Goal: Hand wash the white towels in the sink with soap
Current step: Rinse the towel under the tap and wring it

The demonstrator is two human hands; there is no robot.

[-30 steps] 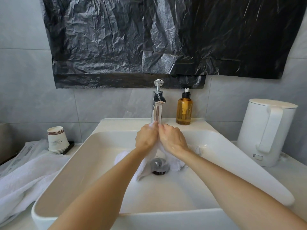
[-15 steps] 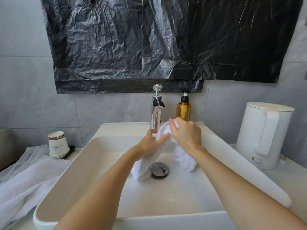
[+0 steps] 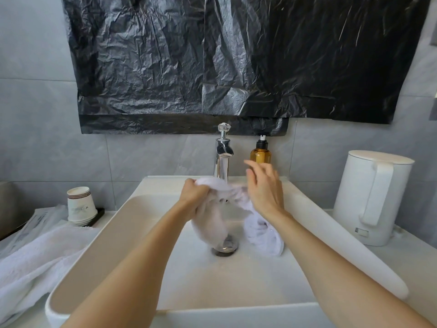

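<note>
The left hand is curled tight round a bunched white towel, holding it just under the tap at the back of the sink; the towel runs across to the right and both its ends hang down into the basin, one over the drain, the other just right of it. The right hand is spread open above the towel's right part, fingers loose and gripping nothing; whether its palm touches the cloth cannot be told. A brown soap bottle stands behind that hand by the tap, at the back edge. On the worktop a white kettle stands to the right of the sink; at the left edge lie a second white towel and a stack of paper cups. A black plastic sheet covers the wall above.
</note>
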